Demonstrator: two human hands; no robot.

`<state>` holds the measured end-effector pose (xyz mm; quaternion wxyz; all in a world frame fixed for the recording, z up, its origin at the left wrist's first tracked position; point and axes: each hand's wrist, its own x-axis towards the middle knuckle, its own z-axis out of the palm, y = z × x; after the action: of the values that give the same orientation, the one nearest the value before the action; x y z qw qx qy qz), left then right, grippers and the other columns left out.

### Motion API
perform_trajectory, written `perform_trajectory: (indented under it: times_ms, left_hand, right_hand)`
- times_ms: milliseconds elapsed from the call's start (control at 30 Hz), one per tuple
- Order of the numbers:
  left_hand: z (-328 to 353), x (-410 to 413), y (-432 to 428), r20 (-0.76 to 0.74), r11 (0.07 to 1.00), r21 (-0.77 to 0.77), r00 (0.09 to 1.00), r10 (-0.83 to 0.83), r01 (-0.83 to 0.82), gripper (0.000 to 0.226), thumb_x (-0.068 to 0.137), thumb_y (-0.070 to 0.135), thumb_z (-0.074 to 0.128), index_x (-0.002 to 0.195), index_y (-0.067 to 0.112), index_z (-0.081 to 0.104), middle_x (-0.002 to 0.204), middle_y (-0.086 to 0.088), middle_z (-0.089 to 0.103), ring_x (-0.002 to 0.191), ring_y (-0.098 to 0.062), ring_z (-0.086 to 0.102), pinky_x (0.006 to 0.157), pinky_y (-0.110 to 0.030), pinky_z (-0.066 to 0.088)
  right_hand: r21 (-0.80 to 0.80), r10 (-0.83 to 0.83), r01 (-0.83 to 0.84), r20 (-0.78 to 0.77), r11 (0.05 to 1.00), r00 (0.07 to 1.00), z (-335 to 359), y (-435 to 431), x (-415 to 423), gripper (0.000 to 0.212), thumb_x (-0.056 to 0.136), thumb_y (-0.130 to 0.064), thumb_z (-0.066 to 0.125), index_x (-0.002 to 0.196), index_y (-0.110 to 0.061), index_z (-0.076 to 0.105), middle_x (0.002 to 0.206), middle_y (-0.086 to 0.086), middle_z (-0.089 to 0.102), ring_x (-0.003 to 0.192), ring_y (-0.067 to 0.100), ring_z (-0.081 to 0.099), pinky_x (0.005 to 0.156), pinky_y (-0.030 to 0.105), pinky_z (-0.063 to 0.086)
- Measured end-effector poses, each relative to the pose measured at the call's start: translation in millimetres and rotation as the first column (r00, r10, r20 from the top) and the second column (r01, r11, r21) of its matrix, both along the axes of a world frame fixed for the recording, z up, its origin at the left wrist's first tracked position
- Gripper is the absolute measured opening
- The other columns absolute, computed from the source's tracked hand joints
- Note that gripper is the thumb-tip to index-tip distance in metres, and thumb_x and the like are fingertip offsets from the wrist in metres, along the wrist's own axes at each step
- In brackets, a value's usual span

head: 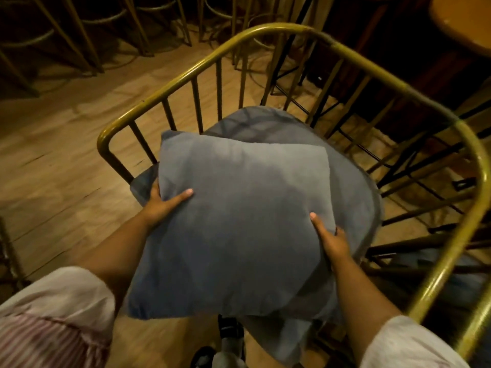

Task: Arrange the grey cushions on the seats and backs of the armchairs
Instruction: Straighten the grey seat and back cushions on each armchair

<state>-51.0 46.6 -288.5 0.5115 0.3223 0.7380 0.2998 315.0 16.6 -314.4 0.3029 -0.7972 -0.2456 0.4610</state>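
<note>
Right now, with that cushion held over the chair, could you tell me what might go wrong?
The square cushion is pinched only at its edges by the left hand and right hand, so it could slip. The seat cushion beneath looks rumpled and skewed, so the back cushion may sit crooked against the brass frame.

The brass armchair frame (345, 53) with its upright bars fences the seat at the top and right of the frame. The near side, bottom centre, is open. Stool legs (79, 35) crowd the upper left; bare wooden floor (66, 155) lies left.
</note>
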Motion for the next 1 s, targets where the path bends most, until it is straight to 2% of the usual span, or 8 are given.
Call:
perform_trajectory:
  times_ms: [100, 233, 400, 467, 533, 800, 900, 1000]
  left_hand:
    - [-11, -5, -26, 0.000, 1.000, 0.010, 1.000, 0.023, -0.023, 0.101, 0.067, 0.065, 0.068, 0.149, 0.030, 0.021, 0.155, -0.002, 0.033, 0.139, -0.028, 0.036, 0.113, -0.045, 0.032]
    - [-20, -1, -43, -0.098, 0.995, -0.021, 0.991, 0.094, -0.097, 0.093, 0.071, 0.063, 0.066, 0.148, 0.029, 0.026, 0.153, -0.004, 0.038, 0.137, -0.032, 0.039, 0.112, -0.048, 0.033]
    - [-2, 3, -11, -0.097, 0.999, -0.027, 0.995, 0.035, -0.038, 0.109, 0.052, 0.080, 0.066, 0.144, 0.028, 0.037, 0.147, -0.002, 0.047, 0.131, -0.030, 0.046, 0.111, -0.047, 0.036]
    - [9, 5, 2, -0.127, 1.000, -0.024, 0.992, 0.002, -0.005, 0.098, 0.064, 0.071, 0.065, 0.146, 0.026, 0.034, 0.150, -0.004, 0.043, 0.134, -0.031, 0.043, 0.111, -0.045, 0.035]
    - [24, 5, 17, -0.143, 0.999, -0.017, 0.989, -0.046, 0.044, 0.093, 0.069, 0.066, 0.065, 0.147, 0.025, 0.032, 0.151, -0.005, 0.041, 0.134, -0.032, 0.043, 0.109, -0.043, 0.036]
    - [54, 39, 72, -0.245, 0.961, -0.036, 0.930, -0.276, 0.275, 0.103, 0.062, 0.063, 0.074, 0.147, 0.030, 0.027, 0.153, -0.003, 0.038, 0.136, -0.031, 0.040, 0.108, -0.043, 0.035]
    - [34, 50, 71, -0.309, 0.927, -0.170, 0.875, -0.372, 0.334, 0.129, 0.043, 0.079, 0.071, 0.150, 0.035, 0.013, 0.159, -0.006, 0.024, 0.143, -0.034, 0.029, 0.115, -0.049, 0.028]
    - [12, 55, 62, -0.416, 0.865, -0.323, 0.764, -0.494, 0.383, 0.131, 0.042, 0.089, 0.058, 0.147, 0.045, -0.005, 0.162, -0.011, 0.006, 0.147, -0.042, 0.009, 0.117, -0.060, 0.014]
  right_hand:
    - [-0.078, 0.055, -0.059, -0.053, 0.995, 0.997, -2, 18, 10, 0.114, 0.048, -0.078, 0.069, 0.136, -0.008, 0.049, 0.139, 0.016, 0.052, 0.125, 0.035, 0.050, 0.107, 0.044, 0.040]
    - [-0.022, 0.128, -0.130, -0.072, 0.991, 0.989, 8, 54, 12, 0.098, 0.065, -0.065, 0.068, 0.141, -0.009, 0.041, 0.143, 0.015, 0.048, 0.126, 0.036, 0.048, 0.103, 0.042, 0.038]
    - [0.019, -0.009, 0.011, -0.094, 1.000, 0.996, 13, 51, -5, 0.114, 0.051, -0.067, 0.078, 0.141, -0.008, 0.039, 0.140, 0.016, 0.050, 0.123, 0.037, 0.051, 0.105, 0.050, 0.042]
    - [0.032, -0.081, 0.083, -0.070, 0.996, 0.994, 19, 38, -13, 0.122, 0.041, -0.073, 0.077, 0.138, -0.010, 0.041, 0.139, 0.015, 0.051, 0.122, 0.037, 0.051, 0.105, 0.052, 0.041]
    - [0.063, -0.169, 0.174, -0.073, 0.983, 0.983, 25, 20, -21, 0.114, 0.047, -0.068, 0.078, 0.138, -0.009, 0.041, 0.140, 0.015, 0.050, 0.123, 0.038, 0.049, 0.106, 0.052, 0.040]
    - [0.048, -0.511, 0.511, -0.015, 0.858, 0.860, 11, -37, -30, 0.093, 0.062, -0.060, 0.076, 0.135, -0.011, 0.046, 0.141, 0.016, 0.050, 0.127, 0.038, 0.048, 0.106, 0.046, 0.040]
    - [0.030, -0.533, 0.533, 0.000, 0.845, 0.846, 4, -44, -31, 0.096, 0.062, -0.057, 0.078, 0.138, -0.011, 0.041, 0.143, 0.017, 0.047, 0.127, 0.038, 0.047, 0.105, 0.044, 0.039]
    - [0.034, -0.523, 0.523, -0.019, 0.852, 0.852, 0, -41, -32, 0.096, 0.061, -0.057, 0.079, 0.138, -0.013, 0.044, 0.141, 0.015, 0.050, 0.125, 0.036, 0.049, 0.103, 0.043, 0.041]
